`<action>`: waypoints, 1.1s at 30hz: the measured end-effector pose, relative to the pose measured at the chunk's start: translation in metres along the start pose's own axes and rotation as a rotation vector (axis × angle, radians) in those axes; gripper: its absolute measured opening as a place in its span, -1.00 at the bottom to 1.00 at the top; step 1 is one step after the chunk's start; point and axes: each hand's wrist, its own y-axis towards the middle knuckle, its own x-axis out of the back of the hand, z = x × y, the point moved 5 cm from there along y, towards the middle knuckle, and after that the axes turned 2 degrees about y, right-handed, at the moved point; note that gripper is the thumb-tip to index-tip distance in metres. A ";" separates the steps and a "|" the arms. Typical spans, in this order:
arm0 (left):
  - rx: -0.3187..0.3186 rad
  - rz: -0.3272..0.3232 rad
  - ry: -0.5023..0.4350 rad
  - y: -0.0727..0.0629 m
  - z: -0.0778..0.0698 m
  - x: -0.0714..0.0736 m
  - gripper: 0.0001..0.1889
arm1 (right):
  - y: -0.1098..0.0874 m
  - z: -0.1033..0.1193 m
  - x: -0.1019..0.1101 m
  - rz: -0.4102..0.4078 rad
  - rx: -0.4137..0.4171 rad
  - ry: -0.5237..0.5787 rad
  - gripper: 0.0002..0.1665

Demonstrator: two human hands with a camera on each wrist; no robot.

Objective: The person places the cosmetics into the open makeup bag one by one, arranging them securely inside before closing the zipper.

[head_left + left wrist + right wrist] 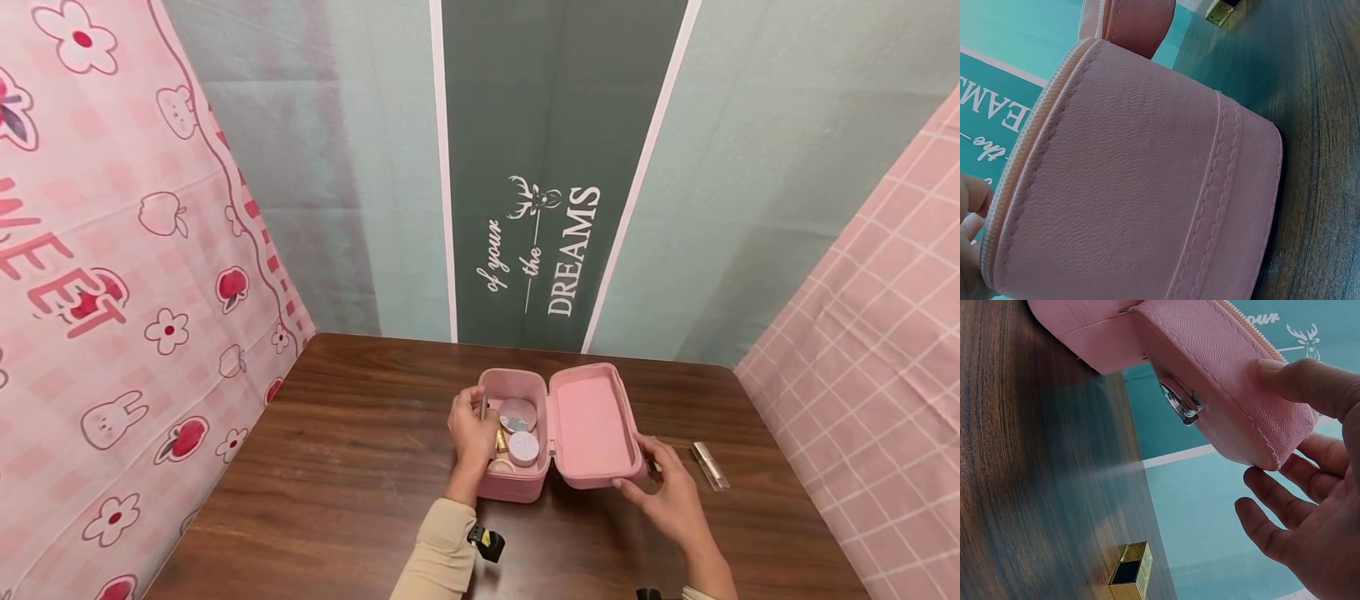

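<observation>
A pink zip-up cosmetic case (pixel 513 488) stands on the table with its lid (pixel 596 425) swung out to the right. My left hand (pixel 472 429) reaches over the case's left rim, holding a slim metallic tube (pixel 483 407) upright between thumb and fingers. In the left wrist view, the case's side wall hides most of that hand. Inside the case lie a round compact (pixel 517 414), a pale round jar (pixel 523 448) and a gold tube (pixel 501 440). My right hand (pixel 671 492) holds the lid's near right corner, thumb (pixel 1275 372) on its side wall and some fingers beyond the edge.
A slim clear-and-silver piece (pixel 709 466) lies on the brown wood table (pixel 360 467), right of the lid. A gold box with a black panel (pixel 1132 572) shows below the lid in the right wrist view. Printed cloths hang behind and at both sides.
</observation>
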 end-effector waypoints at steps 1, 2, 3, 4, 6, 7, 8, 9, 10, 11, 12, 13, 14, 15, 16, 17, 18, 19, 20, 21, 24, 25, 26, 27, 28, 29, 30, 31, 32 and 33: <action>0.006 0.003 0.001 0.000 0.000 0.000 -0.63 | 0.000 0.000 0.000 -0.001 0.000 0.001 -0.13; 0.011 0.005 0.000 0.000 0.001 -0.001 -0.63 | 0.000 -0.001 0.000 -0.001 0.002 0.002 -0.13; 0.016 0.007 0.001 0.000 0.001 -0.001 -0.63 | 0.000 -0.001 0.001 -0.002 0.002 0.004 -0.13; 0.019 0.008 0.001 0.000 0.001 -0.001 -0.63 | 0.000 -0.001 0.001 -0.001 0.002 0.006 -0.13; 0.022 0.012 0.000 0.000 0.001 -0.001 -0.63 | 0.000 -0.001 0.001 -0.001 0.003 0.003 -0.13; 0.021 0.017 0.001 0.000 0.001 -0.001 -0.63 | 0.000 0.000 0.001 -0.004 0.004 -0.001 -0.13; 0.018 0.025 0.003 0.000 0.001 -0.001 -0.63 | 0.000 0.001 0.002 -0.010 0.010 0.003 -0.12; 0.011 0.035 0.009 0.000 0.000 0.000 -0.64 | 0.000 0.003 0.002 -0.017 0.014 0.004 -0.12; 0.004 0.048 0.017 0.001 0.000 0.000 -0.63 | -0.001 0.005 0.002 -0.025 0.021 0.007 -0.11; -0.006 0.063 0.027 0.002 0.000 0.001 -0.63 | -0.003 0.007 0.001 -0.039 0.028 0.011 -0.09; -0.020 0.078 0.039 0.003 0.000 0.003 -0.62 | -0.004 0.010 0.001 -0.056 0.034 0.016 -0.08; -0.033 0.095 0.053 0.004 0.002 0.004 -0.61 | -0.007 0.013 0.000 -0.079 0.038 0.023 -0.08; -0.045 0.111 0.062 0.006 0.003 0.005 -0.61 | -0.009 0.016 -0.002 -0.101 0.038 0.034 -0.08; -0.055 0.128 0.072 0.008 0.004 0.007 -0.61 | -0.011 0.019 -0.004 -0.126 0.031 0.038 -0.08; -0.062 0.148 0.078 0.009 0.007 0.007 -0.60 | -0.014 0.022 -0.006 -0.163 0.023 0.046 -0.09; -0.068 0.167 0.080 0.011 0.010 0.008 -0.61 | -0.016 0.024 -0.008 -0.208 0.010 0.051 -0.11; -0.068 0.188 0.085 0.013 0.013 0.009 -0.61 | -0.018 0.026 -0.010 -0.254 -0.008 0.058 -0.14; -0.063 0.208 0.084 0.014 0.017 0.009 -0.61 | -0.020 0.027 -0.012 -0.307 -0.024 0.069 -0.17; -0.054 0.226 0.076 0.016 0.020 0.009 -0.62 | -0.022 0.027 -0.013 -0.356 -0.044 0.079 -0.20; -0.042 0.244 0.072 0.017 0.025 0.009 -0.62 | -0.024 0.028 -0.014 -0.409 -0.062 0.084 -0.23; 0.020 0.294 0.037 0.018 0.037 0.008 -0.64 | -0.030 0.027 -0.017 -0.528 -0.100 0.106 -0.35; 0.046 0.316 0.011 0.018 0.041 0.007 -0.66 | -0.032 0.026 -0.018 -0.553 -0.105 0.109 -0.39; 0.076 0.337 -0.018 0.017 0.044 0.006 -0.68 | -0.033 0.026 -0.019 -0.567 -0.111 0.110 -0.42; 0.103 0.355 -0.048 0.016 0.048 0.005 -0.69 | -0.034 0.025 -0.020 -0.578 -0.115 0.110 -0.45; 0.118 0.373 -0.086 0.015 0.046 0.006 -0.70 | -0.034 0.025 -0.021 -0.586 -0.119 0.113 -0.48; 0.138 0.390 -0.119 0.014 0.048 0.006 -0.71 | -0.035 0.024 -0.021 -0.589 -0.123 0.114 -0.50; 0.157 0.403 -0.153 0.013 0.051 0.005 -0.72 | -0.035 0.024 -0.022 -0.591 -0.127 0.113 -0.51; 0.157 0.409 -0.175 0.013 0.052 0.006 -0.72 | -0.035 0.023 -0.023 -0.593 -0.129 0.114 -0.51; 0.164 0.409 -0.192 0.013 0.054 0.006 -0.72 | -0.036 0.023 -0.024 -0.594 -0.132 0.115 -0.51; 0.165 0.410 -0.199 0.013 0.055 0.006 -0.72 | -0.036 0.022 -0.024 -0.595 -0.135 0.115 -0.51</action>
